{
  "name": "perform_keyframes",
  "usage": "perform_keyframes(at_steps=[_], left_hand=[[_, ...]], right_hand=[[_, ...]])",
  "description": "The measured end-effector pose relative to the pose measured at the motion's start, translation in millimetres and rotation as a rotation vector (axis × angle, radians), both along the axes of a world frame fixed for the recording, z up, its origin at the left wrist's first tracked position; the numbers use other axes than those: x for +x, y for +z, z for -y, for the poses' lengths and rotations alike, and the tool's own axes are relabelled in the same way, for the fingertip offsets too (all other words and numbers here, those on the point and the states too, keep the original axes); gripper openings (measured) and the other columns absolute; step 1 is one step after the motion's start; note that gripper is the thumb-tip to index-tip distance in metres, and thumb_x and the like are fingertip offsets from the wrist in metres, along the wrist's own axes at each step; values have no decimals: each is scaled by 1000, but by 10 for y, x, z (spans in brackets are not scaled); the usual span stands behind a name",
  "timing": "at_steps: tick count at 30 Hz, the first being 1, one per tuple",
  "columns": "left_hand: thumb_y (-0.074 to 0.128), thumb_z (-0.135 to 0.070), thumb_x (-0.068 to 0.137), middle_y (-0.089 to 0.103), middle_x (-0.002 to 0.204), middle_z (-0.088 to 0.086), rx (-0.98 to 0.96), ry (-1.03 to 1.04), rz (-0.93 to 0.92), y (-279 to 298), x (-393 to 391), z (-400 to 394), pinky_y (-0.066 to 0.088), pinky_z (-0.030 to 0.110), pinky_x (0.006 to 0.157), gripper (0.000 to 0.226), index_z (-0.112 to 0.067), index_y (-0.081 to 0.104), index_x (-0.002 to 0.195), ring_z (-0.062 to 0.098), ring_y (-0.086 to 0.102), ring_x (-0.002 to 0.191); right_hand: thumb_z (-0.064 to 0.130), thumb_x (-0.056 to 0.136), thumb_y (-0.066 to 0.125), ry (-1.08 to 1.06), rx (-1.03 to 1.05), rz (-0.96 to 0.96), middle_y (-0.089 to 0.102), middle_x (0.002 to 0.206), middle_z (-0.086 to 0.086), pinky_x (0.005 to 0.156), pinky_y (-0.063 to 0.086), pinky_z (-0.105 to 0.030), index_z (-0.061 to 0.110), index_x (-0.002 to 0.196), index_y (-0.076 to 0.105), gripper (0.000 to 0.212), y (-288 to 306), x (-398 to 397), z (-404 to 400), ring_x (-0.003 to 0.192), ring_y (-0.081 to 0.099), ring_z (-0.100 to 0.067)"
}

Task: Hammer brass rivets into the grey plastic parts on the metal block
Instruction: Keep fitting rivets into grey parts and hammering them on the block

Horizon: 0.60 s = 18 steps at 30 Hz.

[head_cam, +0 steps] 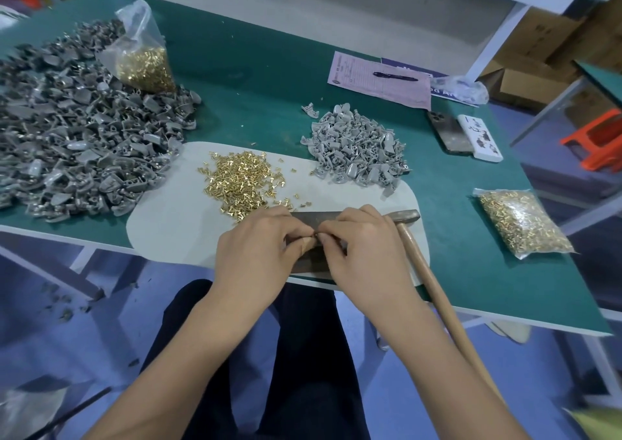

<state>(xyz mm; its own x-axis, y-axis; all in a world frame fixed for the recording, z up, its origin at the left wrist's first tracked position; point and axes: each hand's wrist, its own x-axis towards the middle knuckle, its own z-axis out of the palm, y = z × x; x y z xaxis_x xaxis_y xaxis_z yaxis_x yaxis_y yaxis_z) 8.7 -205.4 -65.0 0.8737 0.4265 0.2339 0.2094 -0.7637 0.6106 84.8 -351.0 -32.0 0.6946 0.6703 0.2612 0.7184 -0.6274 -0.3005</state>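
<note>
My left hand [259, 251] and my right hand [363, 254] meet fingertip to fingertip over the dark metal block [313, 217] near the table's front edge. Both pinch a small part between them; it is mostly hidden by the fingers, and a grey plastic part cannot be made out clearly. Loose brass rivets [239, 180] lie scattered on the pale grey mat [168, 224] just beyond the block. A hammer [412, 217] with a wooden handle lies right of my right hand, its head on the mat and its handle sticking out over the table edge.
A large heap of grey plastic parts [74, 137] fills the left of the green table [471, 254]; a smaller heap [356, 147] lies at centre right. Bags of rivets sit at the back left [141, 59] and the right [525, 221]. Papers with a pen [393, 76], a phone [449, 130].
</note>
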Motion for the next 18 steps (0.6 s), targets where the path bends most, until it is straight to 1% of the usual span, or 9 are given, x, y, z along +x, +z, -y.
perform_keyframes(at_steps=[3, 6, 8, 10, 12, 13, 15, 16, 18], left_hand=[[69, -47, 85, 58, 83, -18, -15, -3, -1, 2, 0, -3, 41, 25, 58, 3, -44, 67, 86, 3, 53, 81], [69, -51, 85, 58, 83, -18, -12, 2, -3, -5, -1, -6, 37, 22, 57, 7, -44, 68, 88, 3, 53, 81], [68, -52, 86, 58, 83, -18, -7, 1, -7, -1, -1, -5, 36, 21, 57, 8, -44, 69, 88, 2, 54, 81], [69, -52, 85, 58, 82, -18, -9, -2, -14, 11, -2, -8, 38, 22, 58, 7, -45, 68, 88, 2, 54, 80], [69, -52, 85, 59, 82, -19, -5, -2, -17, 23, -2, -14, 39, 22, 58, 7, -45, 69, 86, 2, 54, 79], [69, -52, 85, 59, 82, -19, -5, -4, -17, 28, -2, -17, 39, 22, 58, 7, -45, 69, 85, 2, 55, 79], [69, -52, 86, 60, 83, -19, -17, -10, -23, 26, -5, -18, 38, 22, 58, 7, -45, 69, 84, 2, 55, 79], [68, -51, 87, 60, 83, -20, -21, -15, -22, 21, -8, -20, 38, 22, 58, 6, -45, 69, 84, 1, 55, 80], [68, -50, 88, 60, 83, -20, -18, -28, -13, 14, -14, -23, 38, 22, 58, 6, -45, 69, 85, 1, 55, 80]], right_hand=[[19, 89, 67, -18, 54, -48, 58, 73, 9, 74, 45, -42, 27, 81, 75, 14, -48, 22, 5, 79, 49, -22], [17, 88, 70, -45, 140, -69, 63, 74, 8, 76, 47, -43, 27, 84, 78, 13, -92, 5, 29, 80, 52, -23], [17, 89, 70, -53, 149, -69, 63, 74, 9, 77, 46, -42, 27, 84, 78, 13, -95, 5, 35, 81, 52, -23], [18, 89, 71, -36, 139, -77, 64, 75, 10, 78, 46, -42, 27, 86, 79, 12, -75, -7, 23, 82, 52, -21], [20, 90, 73, -32, 158, -85, 69, 83, 6, 81, 47, -41, 25, 94, 80, 9, -61, 2, 39, 86, 55, -23], [23, 92, 72, -71, 201, -109, 72, 89, 3, 85, 47, -40, 22, 101, 80, 12, -62, 28, 91, 91, 57, -24], [29, 98, 66, -234, 299, -150, 74, 103, -3, 92, 47, -40, 18, 110, 78, 20, -71, 141, 305, 102, 59, -27], [33, 100, 62, -344, 290, -136, 73, 106, -4, 93, 46, -40, 18, 111, 77, 24, -84, 222, 449, 105, 59, -28], [46, 100, 58, -574, 144, -117, 67, 112, -9, 93, 43, -40, 16, 117, 70, 36, -152, 335, 735, 110, 53, -31]])
